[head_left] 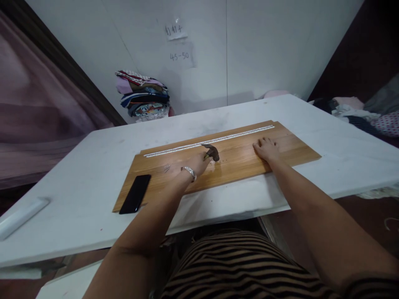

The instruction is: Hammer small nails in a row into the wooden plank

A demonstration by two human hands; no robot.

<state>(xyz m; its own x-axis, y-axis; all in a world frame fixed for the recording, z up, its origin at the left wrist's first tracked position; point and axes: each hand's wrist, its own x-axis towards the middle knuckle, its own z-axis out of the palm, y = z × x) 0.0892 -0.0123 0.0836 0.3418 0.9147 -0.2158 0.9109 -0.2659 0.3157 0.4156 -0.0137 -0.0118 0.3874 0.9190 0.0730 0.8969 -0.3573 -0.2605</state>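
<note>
A wooden board (237, 160) lies on the white table (81, 195). My left hand (197, 162), with a silver bracelet on the wrist, is closed round the handle of a dark-headed hammer (212, 152) whose head rests on the middle of the board. My right hand (267, 148) lies flat on the board's right part, fingers spread, holding nothing. A pale metal strip (208, 141) runs along the board's far edge. A few small nails (166, 168) lie on the board left of my left wrist.
A black phone (135, 194) rests on the board's near left corner. A white bar (21, 216) lies at the table's left edge. Folded fabrics (144, 97) are stacked against the wall behind; more cloth (368, 114) lies at right.
</note>
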